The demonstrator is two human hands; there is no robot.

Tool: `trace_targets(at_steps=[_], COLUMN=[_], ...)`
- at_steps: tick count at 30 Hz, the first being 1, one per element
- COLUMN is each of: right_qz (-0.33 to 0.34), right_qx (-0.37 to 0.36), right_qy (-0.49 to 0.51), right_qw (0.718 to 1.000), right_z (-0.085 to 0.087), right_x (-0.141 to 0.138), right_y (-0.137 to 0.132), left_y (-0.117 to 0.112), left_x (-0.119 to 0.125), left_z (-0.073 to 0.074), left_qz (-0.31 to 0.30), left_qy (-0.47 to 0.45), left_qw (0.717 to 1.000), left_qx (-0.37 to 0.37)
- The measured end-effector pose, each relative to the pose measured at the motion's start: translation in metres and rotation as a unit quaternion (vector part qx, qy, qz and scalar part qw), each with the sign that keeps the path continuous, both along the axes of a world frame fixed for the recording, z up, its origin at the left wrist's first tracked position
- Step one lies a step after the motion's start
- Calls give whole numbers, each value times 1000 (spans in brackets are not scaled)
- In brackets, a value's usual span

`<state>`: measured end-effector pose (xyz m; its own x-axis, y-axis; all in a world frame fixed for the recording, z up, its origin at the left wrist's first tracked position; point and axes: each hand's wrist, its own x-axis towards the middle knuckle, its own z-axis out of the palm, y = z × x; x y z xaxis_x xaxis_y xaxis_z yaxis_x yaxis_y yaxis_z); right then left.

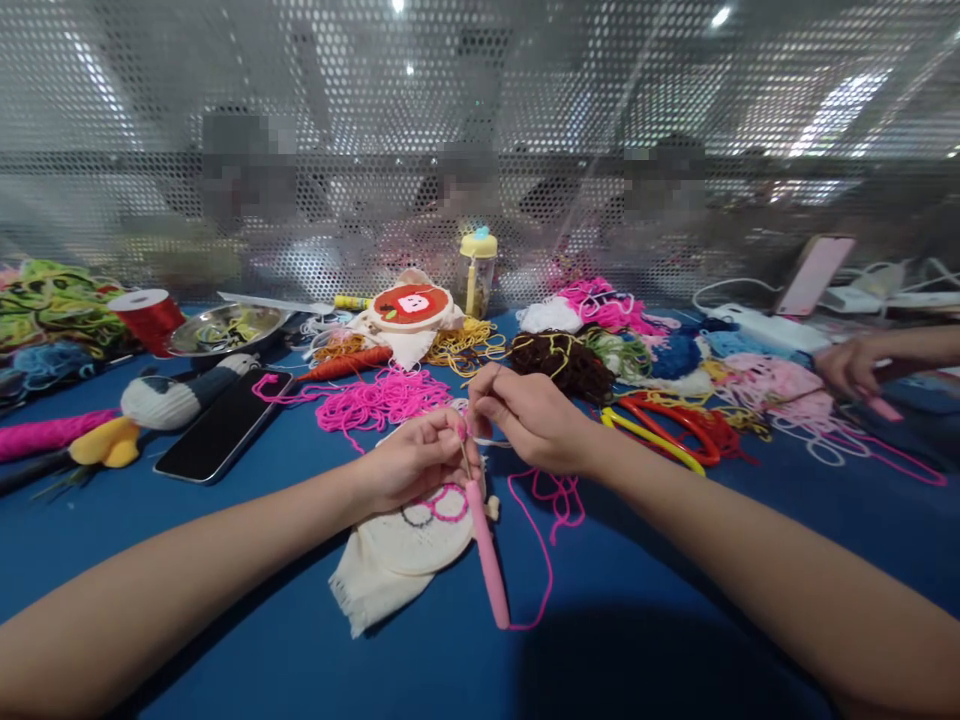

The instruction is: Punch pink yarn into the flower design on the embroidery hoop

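Note:
My left hand (pixel 411 458) is closed in a pinch around the thin metal shaft of a punch needle, its pink handle (pixel 489 560) pointing down toward me. Magenta yarn (pixel 551 570) trails from the handle's lower end and curls up to the right. My right hand (pixel 525 415) pinches close to the needle's tip, fingertips meeting those of the left; what it grips is hidden. Partly under my left hand lies an embroidery hoop with cream cloth (pixel 409 550), bearing a magenta loop outline and a dark one.
A black phone (pixel 217 425) and magenta yarn pile (pixel 386 400) lie beyond my left arm. Behind are a finished-looking red hoop piece (pixel 409 305), metal bowl (pixel 225 330) and yellow-lidded bottle (pixel 478 275). Red and yellow hoops (pixel 675 430) lie right, near another person's hand (pixel 855 365).

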<state>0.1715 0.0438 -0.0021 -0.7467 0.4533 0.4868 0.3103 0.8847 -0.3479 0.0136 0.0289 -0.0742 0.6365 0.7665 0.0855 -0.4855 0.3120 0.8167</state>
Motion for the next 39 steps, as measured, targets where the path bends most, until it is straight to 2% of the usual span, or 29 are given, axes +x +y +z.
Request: trace_targets(at_steps=[6,14,24,32,39], right_qz=[2,-16,-11,17,35], right_qx=[-45,-59,-3,94,124], right_qy=[48,65,61,35,8], right_qw=[998,996,998,995,992], right_z=[-8,-17,-22,-22,-24], right_x=[5,5,6,7,9], right_y=[-5,-1,1,4,5], left_y=[0,1,1,0,1], left_x=[2,2,1,3,2], left_z=[-1,-2,-2,0,0], left_qz=[-1,-5,-4,3,8], left_qy=[-7,2,-1,2,26], left_qw=[1000,1000,1000,1000,999], left_qx=[-2,0,-11,-20,-20])
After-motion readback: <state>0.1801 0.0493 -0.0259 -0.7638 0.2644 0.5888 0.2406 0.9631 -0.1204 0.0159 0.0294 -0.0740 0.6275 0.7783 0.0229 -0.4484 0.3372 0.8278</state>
